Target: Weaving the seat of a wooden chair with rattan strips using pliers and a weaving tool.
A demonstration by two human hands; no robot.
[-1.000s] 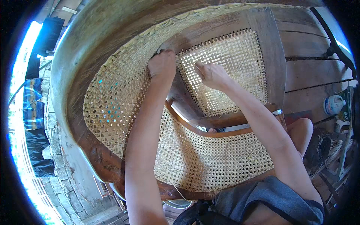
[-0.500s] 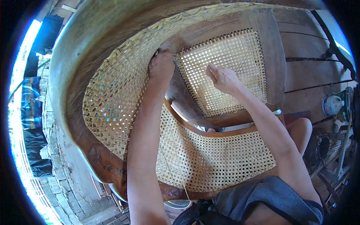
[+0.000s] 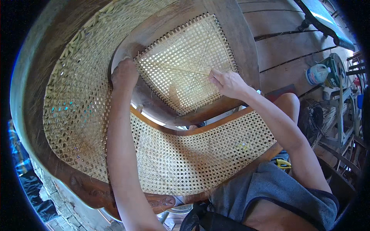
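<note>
My right hand [image 3: 228,84] is closed in a pinch on a cane strand [image 3: 173,67], above the woven cane panel [image 3: 192,50] in a wooden seat frame. The strand runs taut leftward to the panel's upper left corner. At the frame's left edge, close to that corner, my left hand [image 3: 125,74] is bent down, and its fingertips are hidden. The panel has an open square weave, with loops of cane along its dark wooden rim. A curved, cane-woven backrest [image 3: 77,96] rises to the left of my left hand.
A second cane-woven section [image 3: 192,165] curves across below the seat, beneath my forearms. Wooden planks [image 3: 281,30] lie beyond. To the right stand a white plastic jug [image 3: 317,74], a green container [image 3: 336,71] and wooden furniture parts. A yellow-handled tool [image 3: 283,164] sits by my right arm.
My right hand has drawn away from my left, and a longer stretch of strand shows between them. The view has shifted, so the furniture appears farther left. My left hand stays at the seat's edge.
</note>
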